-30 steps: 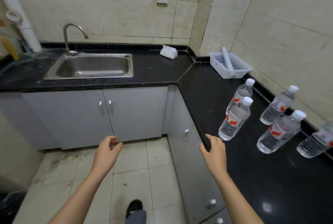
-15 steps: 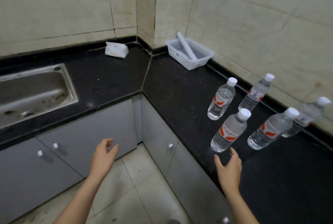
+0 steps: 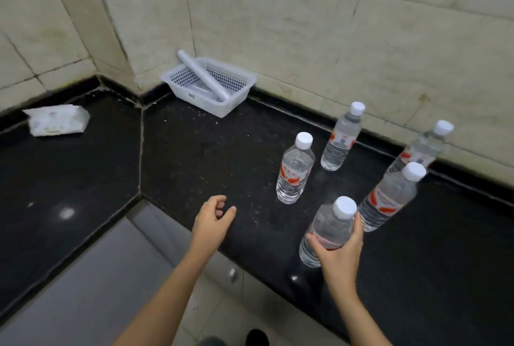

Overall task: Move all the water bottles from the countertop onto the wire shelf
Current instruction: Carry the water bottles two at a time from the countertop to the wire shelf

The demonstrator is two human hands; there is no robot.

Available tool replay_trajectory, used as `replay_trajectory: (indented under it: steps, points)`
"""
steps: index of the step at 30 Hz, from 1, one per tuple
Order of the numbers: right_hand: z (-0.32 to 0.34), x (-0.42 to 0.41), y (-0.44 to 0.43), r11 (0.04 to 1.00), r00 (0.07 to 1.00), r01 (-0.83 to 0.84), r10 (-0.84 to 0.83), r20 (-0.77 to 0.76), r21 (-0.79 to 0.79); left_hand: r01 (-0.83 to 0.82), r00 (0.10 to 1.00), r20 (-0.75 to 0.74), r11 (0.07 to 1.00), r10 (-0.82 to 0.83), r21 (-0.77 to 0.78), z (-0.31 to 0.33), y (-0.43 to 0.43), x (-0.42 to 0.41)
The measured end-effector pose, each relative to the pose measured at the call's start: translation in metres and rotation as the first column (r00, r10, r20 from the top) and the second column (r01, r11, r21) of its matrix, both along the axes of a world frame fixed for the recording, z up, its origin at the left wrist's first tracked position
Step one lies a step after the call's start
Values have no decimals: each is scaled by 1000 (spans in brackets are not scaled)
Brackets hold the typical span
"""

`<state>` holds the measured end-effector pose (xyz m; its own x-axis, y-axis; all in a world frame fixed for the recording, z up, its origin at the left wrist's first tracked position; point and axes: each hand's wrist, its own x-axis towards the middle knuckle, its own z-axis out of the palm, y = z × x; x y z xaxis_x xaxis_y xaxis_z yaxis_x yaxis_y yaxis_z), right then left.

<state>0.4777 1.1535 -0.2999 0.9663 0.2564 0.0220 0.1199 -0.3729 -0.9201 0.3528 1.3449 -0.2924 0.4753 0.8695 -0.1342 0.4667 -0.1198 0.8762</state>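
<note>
Several clear water bottles with white caps and red-and-white labels stand on the black countertop. My right hand is wrapped around the nearest bottle, close to the counter's front edge. To its left stands another bottle; a third is just right of the held one. Two more bottles stand by the wall. My left hand hovers over the counter edge, fingers loosely curled, holding nothing. The wire shelf is out of view.
A white perforated plastic basket with a white roll sits in the tiled corner. A white tissue pack lies at the far left of the counter. Grey cabinet doors and floor tiles lie below, with my shoe at the bottom.
The view has swung right and closer to the bottles; the sink has left the frame. My right hand has reached forward and closed around the nearest bottle. My left hand has risen to the counter edge.
</note>
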Motion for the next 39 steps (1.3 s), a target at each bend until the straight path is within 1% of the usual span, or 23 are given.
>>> replay_trajectory:
  steps: [2,4,7,11,14,16,22,24,25,26,27,30,32,34,37,39]
  points:
    - [-1,-4,3,999,999,23,-21,-38,33,76,997,32,997,-76,-21,1,7,26]
    - [0,-9,4,994,993,91,-86,-87,60,161,985,67,986,-158,-52,0,11,50]
    - [2,-13,10,983,979,168,-158,-129,75,321,943,118,943,-310,-84,-4,24,82]
    - [3,-15,21,969,961,237,-222,-164,77,589,805,110,807,-583,-38,-6,48,117]
    - [5,-18,34,935,926,348,-333,-180,63,720,693,98,694,-714,-28,-3,64,135]
    - [6,-19,45,911,901,411,-399,-171,40,774,631,96,633,-770,-6,-1,73,146]
    - [14,-31,67,835,819,548,-546,-176,-37,880,471,119,475,-874,3,-4,83,175]
    - [16,-36,68,797,780,602,-599,-183,-47,904,423,168,428,-890,-9,-7,78,178]
    - [17,-39,68,780,761,624,-621,-187,-52,906,419,203,424,-885,-23,-7,75,179]
    - [17,-42,67,769,749,637,-635,-189,-58,897,435,224,440,-872,-29,-8,72,179]
    - [17,-45,67,763,742,643,-643,-188,-70,880,465,232,476,-854,-14,-10,70,179]
    - [19,-49,70,748,728,658,-662,-180,-88,820,557,167,571,-814,47,-11,61,178]
    - [20,-51,73,721,701,688,-690,-180,-85,810,569,136,582,-811,79,-6,58,173]
    - [22,-55,75,707,686,701,-704,-183,-92,824,545,125,557,-829,101,-2,57,164]
    - [24,-63,74,695,675,713,-716,-178,-92,878,441,115,455,-890,149,-4,56,147]
    - [27,-69,69,666,647,740,-743,-171,-92,907,384,135,401,-913,130,-3,49,136]
